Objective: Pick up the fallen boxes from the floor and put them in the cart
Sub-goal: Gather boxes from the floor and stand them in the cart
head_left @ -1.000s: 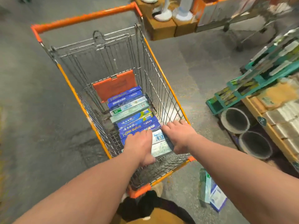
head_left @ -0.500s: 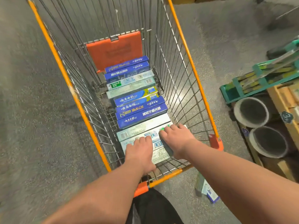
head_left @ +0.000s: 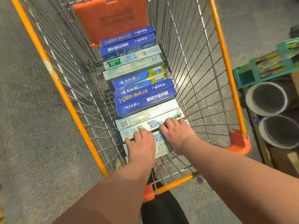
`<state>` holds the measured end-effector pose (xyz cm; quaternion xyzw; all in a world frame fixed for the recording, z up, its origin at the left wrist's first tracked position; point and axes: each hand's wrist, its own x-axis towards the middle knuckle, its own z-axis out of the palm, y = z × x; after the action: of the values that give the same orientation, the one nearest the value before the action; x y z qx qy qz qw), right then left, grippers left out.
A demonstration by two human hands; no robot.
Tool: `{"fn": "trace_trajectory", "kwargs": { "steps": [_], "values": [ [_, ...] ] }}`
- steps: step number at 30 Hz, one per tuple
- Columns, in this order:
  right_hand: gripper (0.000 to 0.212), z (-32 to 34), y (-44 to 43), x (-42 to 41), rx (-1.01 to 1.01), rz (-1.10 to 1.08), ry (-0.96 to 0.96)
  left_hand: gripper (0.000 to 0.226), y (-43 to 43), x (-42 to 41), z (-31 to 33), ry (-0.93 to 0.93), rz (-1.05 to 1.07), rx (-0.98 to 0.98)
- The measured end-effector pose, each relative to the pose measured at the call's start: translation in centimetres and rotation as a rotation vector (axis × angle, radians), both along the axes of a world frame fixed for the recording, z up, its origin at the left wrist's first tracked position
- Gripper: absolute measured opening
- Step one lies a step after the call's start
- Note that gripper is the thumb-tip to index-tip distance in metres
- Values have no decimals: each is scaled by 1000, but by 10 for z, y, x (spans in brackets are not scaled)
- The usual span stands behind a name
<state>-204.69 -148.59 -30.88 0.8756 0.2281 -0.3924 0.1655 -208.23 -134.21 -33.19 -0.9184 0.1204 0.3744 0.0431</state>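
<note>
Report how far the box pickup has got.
Done: a row of boxes already lies along the bottom of the cart. In hand: the left hand and right hand rest on the nearest pale boxes. Left: unclear; no fallen boxes show on the floor in view.
</note>
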Motion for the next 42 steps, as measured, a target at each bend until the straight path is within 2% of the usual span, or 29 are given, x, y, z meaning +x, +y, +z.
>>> {"fn": "trace_trajectory", "kwargs": {
  "steps": [6,12,17,21,28,33,36,42],
  "values": [
    [86,5,-8,1,47,4,35,100,1,-1,0,1,-3,-4],
    [65,12,-8,3,98,-48,56,103,0,-8,-6,-44,-17,-22],
    [57,28,-11,6,177,-199,81,101,2,-2,5,-7,-25,-20],
    [54,64,-20,13,216,-295,13,81,5,11,44,19,-33,12],
    [47,185,-60,5,233,-488,-147,47,9,54,173,-26,-31,-59],
    [44,251,-82,-4,233,-658,-281,31,-4,83,250,-120,-179,-96],
    [41,277,-87,-12,240,-744,-350,21,-17,92,274,-155,-301,-133],
    [51,308,-66,-66,179,-1012,-419,43,-36,94,291,-152,-676,-300]
  ]
}}
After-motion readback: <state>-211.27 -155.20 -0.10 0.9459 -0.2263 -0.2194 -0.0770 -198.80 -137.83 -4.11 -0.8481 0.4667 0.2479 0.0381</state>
